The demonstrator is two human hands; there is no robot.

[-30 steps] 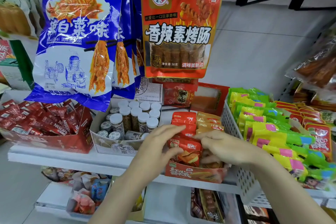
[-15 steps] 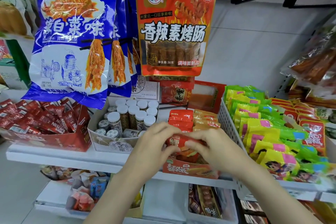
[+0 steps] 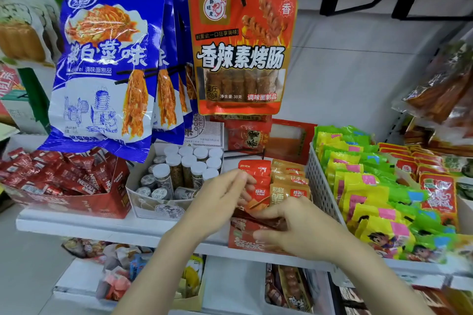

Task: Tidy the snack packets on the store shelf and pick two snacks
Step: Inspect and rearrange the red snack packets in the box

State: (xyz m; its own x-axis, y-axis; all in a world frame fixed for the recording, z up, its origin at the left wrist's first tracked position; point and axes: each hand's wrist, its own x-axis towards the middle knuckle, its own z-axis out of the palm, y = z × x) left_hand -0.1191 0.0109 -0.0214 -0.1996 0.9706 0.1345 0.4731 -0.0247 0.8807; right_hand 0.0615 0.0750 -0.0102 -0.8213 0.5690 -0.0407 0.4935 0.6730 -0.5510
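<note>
A red display box (image 3: pixel 245 239) on the white shelf (image 3: pixel 76 225) holds a row of red snack packets (image 3: pixel 256 170) and a row of tan ones (image 3: pixel 290 181). My left hand (image 3: pixel 220 202) reaches in from the left, its fingers on the front red packet (image 3: pixel 259 198). My right hand (image 3: pixel 294 227) lies over the box's front, fingers curled on the packets at the bottom front. Which packet it pinches is hidden.
Left of the box stand a carton of white-capped jars (image 3: pixel 184 174) and a red box of coffee sachets (image 3: pixel 66 181). A white basket (image 3: pixel 320 186) of yellow-green packets sits right. Blue bags (image 3: pixel 107 64) and an orange bag (image 3: pixel 243 54) hang above. A lower shelf holds more snacks.
Both hands have stayed at the red box. The right hand slid down to the box's front edge, and the front packets now stand more upright behind it.
</note>
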